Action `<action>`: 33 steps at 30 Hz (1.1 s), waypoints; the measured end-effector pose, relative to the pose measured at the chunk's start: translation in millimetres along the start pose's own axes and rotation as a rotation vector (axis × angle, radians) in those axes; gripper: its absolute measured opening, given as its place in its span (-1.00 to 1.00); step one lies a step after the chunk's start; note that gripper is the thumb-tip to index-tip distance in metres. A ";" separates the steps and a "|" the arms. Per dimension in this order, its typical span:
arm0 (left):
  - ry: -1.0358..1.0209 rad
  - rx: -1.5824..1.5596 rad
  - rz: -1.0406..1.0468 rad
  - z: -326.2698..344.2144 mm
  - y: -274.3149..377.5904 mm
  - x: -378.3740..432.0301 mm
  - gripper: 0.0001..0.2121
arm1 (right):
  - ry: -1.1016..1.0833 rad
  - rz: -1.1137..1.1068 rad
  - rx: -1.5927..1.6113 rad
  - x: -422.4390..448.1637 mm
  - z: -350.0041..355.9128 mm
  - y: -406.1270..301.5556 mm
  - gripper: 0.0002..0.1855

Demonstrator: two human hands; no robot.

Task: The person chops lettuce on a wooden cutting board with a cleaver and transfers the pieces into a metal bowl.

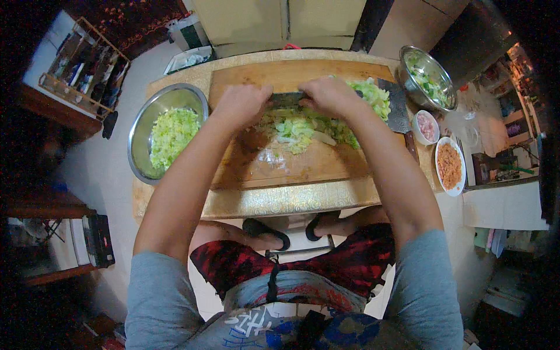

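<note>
A cleaver blade (286,99) spans the gap between my two hands above the wooden cutting board (245,175). My left hand (245,103) grips its left end, and my right hand (328,96) is closed on its right end. Chopped cabbage (297,131) lies on the board just nearer to me than the blade, with more running under my right forearm. Another heap of cut cabbage (372,96) sits beyond my right wrist. A second, broad dark cleaver (396,107) rests at the board's right edge.
To the left, a steel bowl (201,98) holds finely chopped cabbage. At the right stand a steel bowl with cut greens (426,81), a small white bowl of pinkish pieces (425,127) and a white dish of reddish-brown crumbly food (449,166). The table edge (288,210) is before my knees.
</note>
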State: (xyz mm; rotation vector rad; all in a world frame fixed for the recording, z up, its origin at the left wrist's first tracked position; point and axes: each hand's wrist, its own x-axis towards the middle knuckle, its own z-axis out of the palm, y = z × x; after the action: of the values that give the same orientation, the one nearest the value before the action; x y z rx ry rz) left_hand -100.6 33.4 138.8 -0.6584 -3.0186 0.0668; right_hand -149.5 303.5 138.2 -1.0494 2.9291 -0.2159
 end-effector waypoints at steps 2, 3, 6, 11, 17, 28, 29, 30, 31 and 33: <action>0.030 0.012 -0.008 -12.6 -5.2 -4.0 -0.83 | 0.014 -0.010 0.014 2.2 -23.6 -9.5 -0.72; 0.027 0.004 -0.012 -13.7 -6.8 0.4 -0.83 | 0.021 -0.019 0.001 4.5 -23.3 -7.9 -0.71; -0.005 -0.024 -0.010 -2.1 -1.7 -0.9 -0.83 | -0.006 -0.049 -0.035 3.2 -6.2 -11.2 -0.70; 0.032 -0.056 0.000 20.7 -8.4 2.6 -0.79 | -0.019 0.003 0.003 3.4 10.0 -5.2 -0.69; 0.035 -0.032 -0.007 1.2 -15.2 4.1 -0.80 | 0.012 0.026 -0.040 6.8 -14.7 -6.9 -0.68; 0.031 -0.018 0.018 24.5 -14.7 11.9 -0.76 | -0.008 0.001 -0.010 16.5 10.7 1.0 -0.68; 0.031 -0.015 0.019 20.8 -19.4 13.9 -0.76 | -0.023 0.005 -0.026 18.8 5.6 1.7 -0.68; 0.031 -0.013 0.021 14.9 -20.5 15.1 -0.75 | -0.027 0.009 -0.038 19.8 0.6 2.2 -0.67; 0.028 -0.013 0.024 6.8 -18.8 13.7 -0.75 | -0.035 0.013 -0.049 18.2 -7.0 -1.8 -0.67; -0.010 -0.007 0.009 -4.9 -22.3 14.7 -0.77 | -0.016 0.010 -0.049 22.2 -23.6 -1.6 -0.67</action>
State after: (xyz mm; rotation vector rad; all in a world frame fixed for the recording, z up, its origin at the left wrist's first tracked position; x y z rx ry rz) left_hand -122.9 19.4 145.4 -0.6747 -3.0271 0.0601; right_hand -167.2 291.2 162.4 -1.0377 2.9391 -0.1353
